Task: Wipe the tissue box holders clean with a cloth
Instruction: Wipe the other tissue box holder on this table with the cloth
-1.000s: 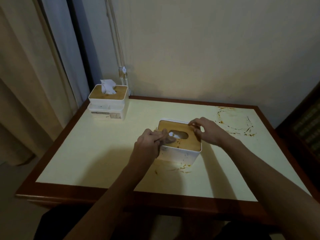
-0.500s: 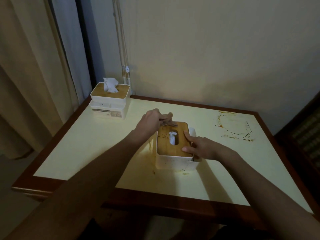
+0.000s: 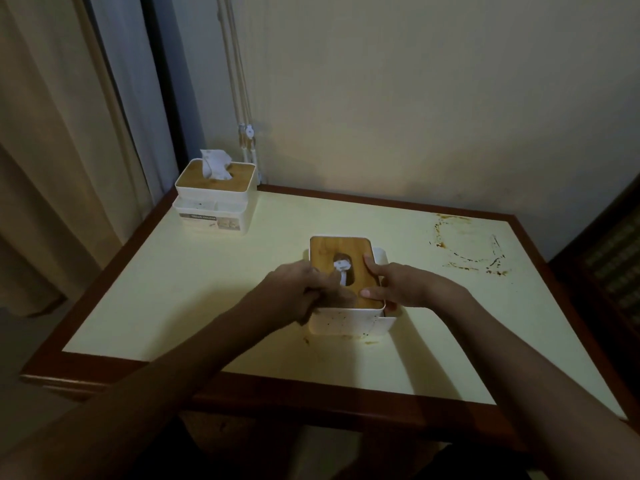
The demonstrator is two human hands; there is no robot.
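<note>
Left hand (image 3: pixel 301 292) slid nearer along bamboo lid (image 3: pixel 341 252), fingers curled on brown cloth (image 3: pixel 337 296), right hand (image 3: pixel 398 284) gripping holder (image 3: pixel 349 320).

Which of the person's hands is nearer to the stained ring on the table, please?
Right. The right hand holds the near tissue box holder on the side facing the stained ring; the left hand is on the far side.

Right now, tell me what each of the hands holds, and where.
The right hand grips the near tissue box holder at its right side, thumb on the wooden lid. The left hand presses a dark cloth against the lid's near-left part.
</note>
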